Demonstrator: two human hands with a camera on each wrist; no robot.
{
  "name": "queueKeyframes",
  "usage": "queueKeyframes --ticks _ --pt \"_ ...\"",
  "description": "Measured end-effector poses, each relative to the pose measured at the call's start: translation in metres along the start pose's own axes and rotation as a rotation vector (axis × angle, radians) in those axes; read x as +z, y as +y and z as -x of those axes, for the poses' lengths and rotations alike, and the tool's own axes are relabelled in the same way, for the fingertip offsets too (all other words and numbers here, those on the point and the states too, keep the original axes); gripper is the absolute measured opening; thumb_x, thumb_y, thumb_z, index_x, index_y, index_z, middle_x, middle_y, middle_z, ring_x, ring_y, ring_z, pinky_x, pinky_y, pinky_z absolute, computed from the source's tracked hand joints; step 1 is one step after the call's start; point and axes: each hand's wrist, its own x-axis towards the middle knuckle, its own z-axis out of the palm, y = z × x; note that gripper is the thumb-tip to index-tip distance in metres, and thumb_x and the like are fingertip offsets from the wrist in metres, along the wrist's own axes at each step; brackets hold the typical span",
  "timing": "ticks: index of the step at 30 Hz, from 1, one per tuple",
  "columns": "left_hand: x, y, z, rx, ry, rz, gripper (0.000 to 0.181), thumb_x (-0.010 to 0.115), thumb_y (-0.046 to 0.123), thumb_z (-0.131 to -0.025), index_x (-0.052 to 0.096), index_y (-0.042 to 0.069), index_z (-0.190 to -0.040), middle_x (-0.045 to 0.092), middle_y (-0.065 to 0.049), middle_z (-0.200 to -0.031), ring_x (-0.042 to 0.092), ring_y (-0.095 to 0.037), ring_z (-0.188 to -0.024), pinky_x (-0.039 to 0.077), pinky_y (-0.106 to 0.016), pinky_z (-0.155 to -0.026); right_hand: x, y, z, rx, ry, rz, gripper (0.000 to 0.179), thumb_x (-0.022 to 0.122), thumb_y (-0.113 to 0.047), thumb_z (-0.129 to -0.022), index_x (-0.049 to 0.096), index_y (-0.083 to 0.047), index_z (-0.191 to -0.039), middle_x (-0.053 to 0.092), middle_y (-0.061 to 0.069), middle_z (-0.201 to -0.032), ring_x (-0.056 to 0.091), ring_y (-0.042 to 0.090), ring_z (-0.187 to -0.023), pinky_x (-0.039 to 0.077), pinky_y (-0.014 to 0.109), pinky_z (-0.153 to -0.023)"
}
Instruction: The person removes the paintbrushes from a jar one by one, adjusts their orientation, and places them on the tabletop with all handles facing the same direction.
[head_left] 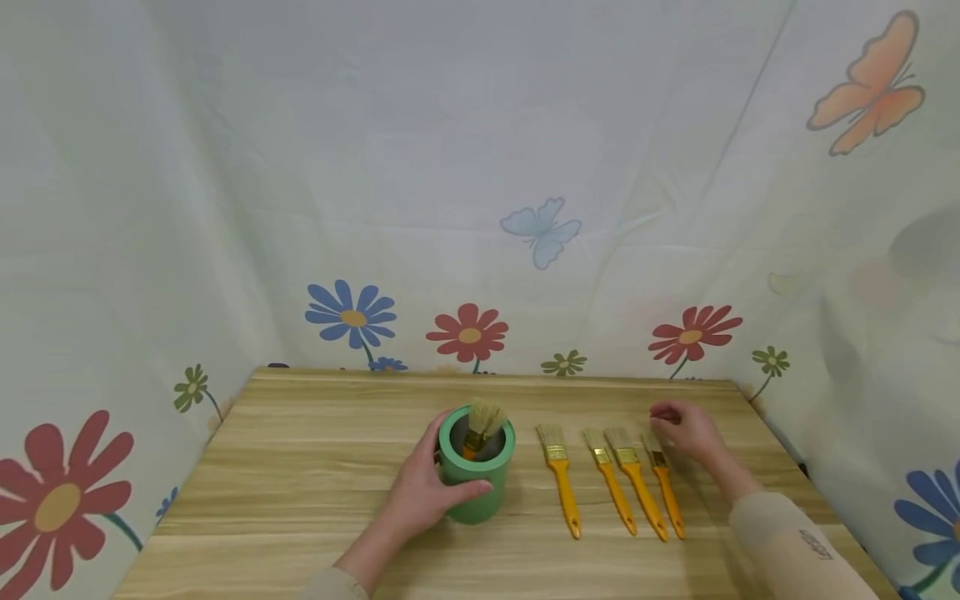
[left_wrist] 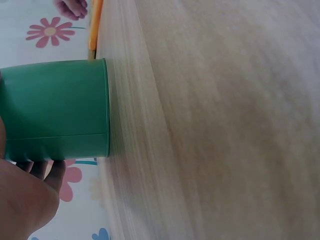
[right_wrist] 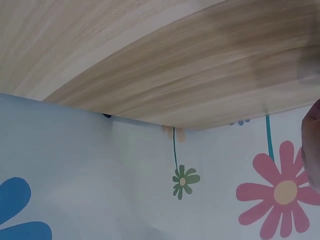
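My left hand point(head_left: 422, 492) grips a green cylindrical cup point(head_left: 474, 492) around its side, thumb across the front and fingers behind. In the left wrist view, the cup point(left_wrist: 55, 110) stands upright on the table, turned sideways by the camera. Pale paintbrush bristles point(head_left: 486, 415) poke up out of the cup, with an orange handle going down inside. To the right lie several orange-handled paintbrushes, bristles pointing away from me. My right hand point(head_left: 688, 429) hovers beside the bristle end of the rightmost paintbrush point(head_left: 667, 492), fingers loosely bent and nothing visible in them.
The other paintbrushes are a wide one point(head_left: 562, 479) nearest the cup, a narrow one point(head_left: 613, 483) and another wide one point(head_left: 641, 483). They rest on a wood-grain table point(head_left: 315, 467). A white curtain point(head_left: 420, 167) with flowers and butterflies surrounds its back and sides.
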Motion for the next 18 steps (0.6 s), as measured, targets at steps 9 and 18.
queueKeyframes --ticks 9,18 --pt "0.001 0.002 0.000 -0.001 0.008 0.015 0.107 0.101 0.040 -0.074 0.038 0.043 -0.160 0.057 0.014 -0.147 0.056 -0.017 -0.136 0.043 -0.056 -0.115 -0.015 -0.017 -0.003 -0.043 0.019 -0.034 0.026 0.073 -0.011 -0.103 0.071 0.008 -0.122 0.076 0.022 -0.112 0.072 0.039 -0.102 0.062 0.048 -0.085" --pt "0.001 0.005 0.001 -0.010 0.012 0.017 0.106 0.101 0.037 -0.074 0.039 0.039 -0.160 0.057 0.013 -0.148 0.056 -0.018 -0.136 0.043 -0.056 -0.116 -0.024 -0.086 0.004 -0.111 -0.050 -0.164 0.039 0.075 -0.029 -0.103 0.072 -0.003 -0.132 0.076 0.015 -0.123 0.074 0.028 -0.107 0.060 0.025 -0.086"
